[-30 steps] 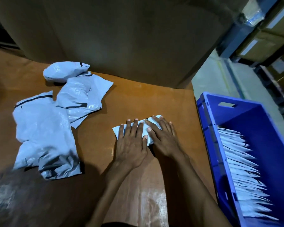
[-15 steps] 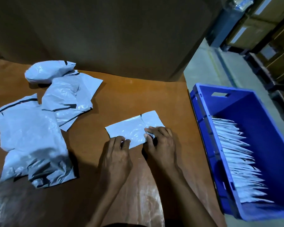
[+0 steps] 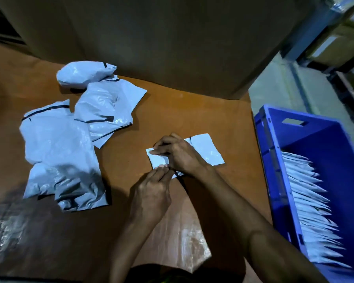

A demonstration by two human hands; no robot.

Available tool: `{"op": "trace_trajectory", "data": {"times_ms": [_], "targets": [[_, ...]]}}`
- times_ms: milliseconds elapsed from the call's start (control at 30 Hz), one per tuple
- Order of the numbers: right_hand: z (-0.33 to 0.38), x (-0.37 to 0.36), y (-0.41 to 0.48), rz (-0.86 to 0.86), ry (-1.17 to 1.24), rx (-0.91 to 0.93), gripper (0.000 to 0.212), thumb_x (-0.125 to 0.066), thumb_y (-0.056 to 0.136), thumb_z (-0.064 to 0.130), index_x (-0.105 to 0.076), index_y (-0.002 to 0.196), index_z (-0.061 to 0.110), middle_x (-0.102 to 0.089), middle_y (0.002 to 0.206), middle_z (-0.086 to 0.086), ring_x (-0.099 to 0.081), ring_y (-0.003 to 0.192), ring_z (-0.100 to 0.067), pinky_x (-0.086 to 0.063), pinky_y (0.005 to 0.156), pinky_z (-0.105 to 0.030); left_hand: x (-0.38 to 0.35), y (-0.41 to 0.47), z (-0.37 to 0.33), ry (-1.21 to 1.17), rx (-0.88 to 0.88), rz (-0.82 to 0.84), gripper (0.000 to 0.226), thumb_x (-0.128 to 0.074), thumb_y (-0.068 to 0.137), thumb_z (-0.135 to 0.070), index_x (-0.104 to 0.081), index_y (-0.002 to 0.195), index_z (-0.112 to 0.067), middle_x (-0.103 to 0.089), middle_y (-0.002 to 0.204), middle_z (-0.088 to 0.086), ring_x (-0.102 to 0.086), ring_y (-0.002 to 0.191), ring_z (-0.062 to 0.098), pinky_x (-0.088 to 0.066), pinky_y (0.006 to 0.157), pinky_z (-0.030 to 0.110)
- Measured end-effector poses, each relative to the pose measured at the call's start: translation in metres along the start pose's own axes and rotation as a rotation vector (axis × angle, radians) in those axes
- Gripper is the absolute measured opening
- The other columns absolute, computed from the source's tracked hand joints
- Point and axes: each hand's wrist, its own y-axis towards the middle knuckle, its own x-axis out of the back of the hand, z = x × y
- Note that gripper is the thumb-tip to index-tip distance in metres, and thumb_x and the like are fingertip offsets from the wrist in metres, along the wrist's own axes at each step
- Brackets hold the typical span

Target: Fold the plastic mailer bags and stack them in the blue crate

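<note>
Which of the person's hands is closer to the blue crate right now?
Right. The right hand grips the mailer bag on the table, on the side toward the blue crate; the left hand pinches the bag's near edge, farther from the crate.

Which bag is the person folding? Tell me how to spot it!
Start at the brown table, left of the blue crate. Near its middle lies one small flat bag, its left end pinched by the left hand and right hand. The other bags sit crumpled in a pile further left, untouched.
</note>
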Motion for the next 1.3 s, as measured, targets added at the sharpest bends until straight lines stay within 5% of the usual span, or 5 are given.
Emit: {"op": "trace_trajectory", "data": {"times_ms": [133,233,333,667,1300], "targets": [[-0.007,0.006,0.002,0.017,-0.033,0.044,0.038,-0.066,0.09,-0.003,-0.081,0.115,0.02,-0.075,0.118,0.003,-0.056,0.092,-0.018,-0.045,0.087,-0.028,-0.004,-0.002,0.002,-0.032,-0.004,-0.002,0.044,-0.077,0.074,0.003,-0.078,0.115,-0.012,-0.075,0.119,0.006,-0.072,0.11,0.024,-0.061,0.084,0.034],[-0.011,0.032,-0.005,0.139,0.424,-0.206,0.028,-0.067,0.099,0.005,-0.078,0.122,0.015,-0.073,0.128,0.004,-0.062,0.117,0.0,-0.041,0.116,-0.039,0.003,0.001,0.005,-0.051,0.019,-0.007,0.037,-0.077,0.076,-0.001,-0.081,0.109,-0.018,-0.077,0.114,0.001,-0.074,0.104,0.021,-0.06,0.077,0.031],[-0.018,0.053,-0.028,-0.1,0.708,-0.398,0.03,-0.068,0.101,0.009,-0.072,0.13,0.012,-0.068,0.137,0.002,-0.061,0.128,-0.002,-0.05,0.107,-0.027,0.008,0.013,0.01,-0.147,0.092,-0.019,0.03,-0.071,0.078,-0.01,-0.081,0.104,-0.021,-0.078,0.104,-0.002,-0.073,0.098,0.024,-0.062,0.078,0.034],[-0.03,0.013,-0.087,-0.185,-0.091,-0.322,0.052,-0.028,0.111,0.05,-0.042,0.159,0.034,-0.032,0.169,0.007,-0.016,0.16,-0.013,-0.025,0.125,-0.049,-0.028,0.047,-0.012,0.15,-0.002,0.153,0.068,-0.027,0.107,-0.039,-0.01,0.165,-0.008,-0.004,0.174,0.012,0.0,0.16,0.03,-0.014,0.127,0.055],[-0.029,0.008,-0.076,-0.116,-0.164,-0.449,0.051,-0.027,0.109,0.053,-0.041,0.157,0.043,-0.031,0.167,0.018,-0.004,0.16,-0.008,-0.012,0.125,-0.033,-0.034,0.058,-0.018,0.181,0.117,0.21,0.068,-0.031,0.1,-0.042,-0.041,0.157,-0.008,-0.028,0.169,0.012,-0.013,0.159,0.031,-0.013,0.125,0.061]]}}
